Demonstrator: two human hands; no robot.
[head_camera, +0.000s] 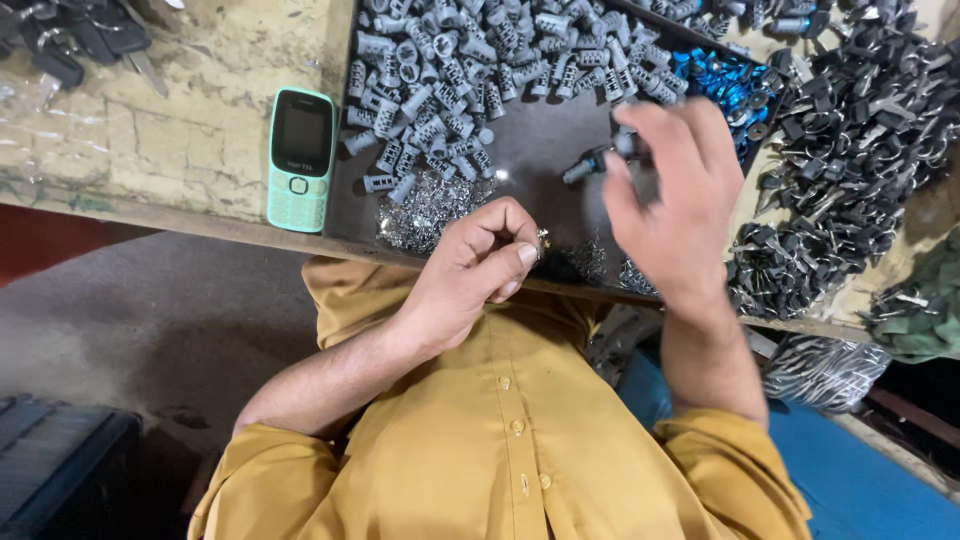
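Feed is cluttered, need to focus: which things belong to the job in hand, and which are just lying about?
In use: left hand, right hand, grey cylinder, cylinder pile, small springs, dark tray.

Lying about: green phone, blue parts, black keys.

One view only, from a camera on the person's head, looking steeply down over the chest at close range. The shirt (500, 450) fills the lower middle of the frame, the bench (180, 140) runs across the top, and the tray (545, 150) sits upper centre. Floor shows at lower left.
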